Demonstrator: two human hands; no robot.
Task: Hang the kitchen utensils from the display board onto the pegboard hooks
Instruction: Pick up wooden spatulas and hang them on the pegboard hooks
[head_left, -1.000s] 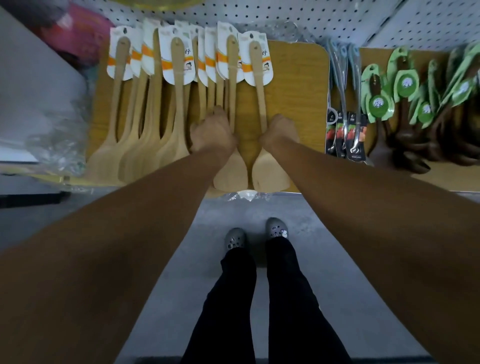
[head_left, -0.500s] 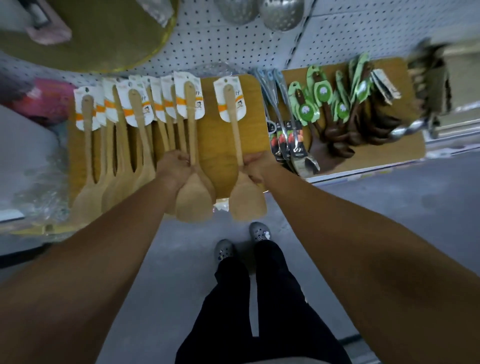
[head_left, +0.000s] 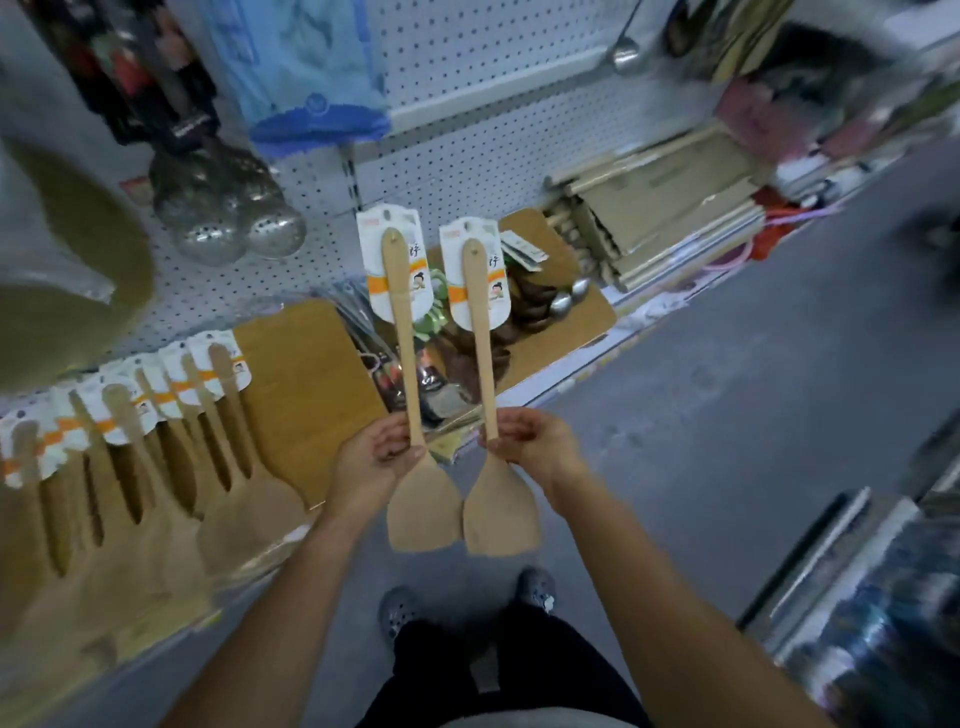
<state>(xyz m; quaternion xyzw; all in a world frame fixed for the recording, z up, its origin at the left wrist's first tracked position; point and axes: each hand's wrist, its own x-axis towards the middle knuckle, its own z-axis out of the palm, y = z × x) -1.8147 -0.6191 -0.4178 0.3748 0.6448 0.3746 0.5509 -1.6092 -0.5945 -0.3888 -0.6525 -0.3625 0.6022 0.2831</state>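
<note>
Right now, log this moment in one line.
stage: pair held, unhung | left hand: grips left spatula by neck, label up | right hand: pinches right spatula likewise | display board: holds other spatulas | pegboard: ahead

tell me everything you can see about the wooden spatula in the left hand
The left-hand spatula looks like pale wood or bamboo: a long slim handle and a flat, wide blade. It stands nearly upright in mid-air, blade down. A white card with an orange band backs the handle's top. The left hand pinches the handle just above the blade.
</note>
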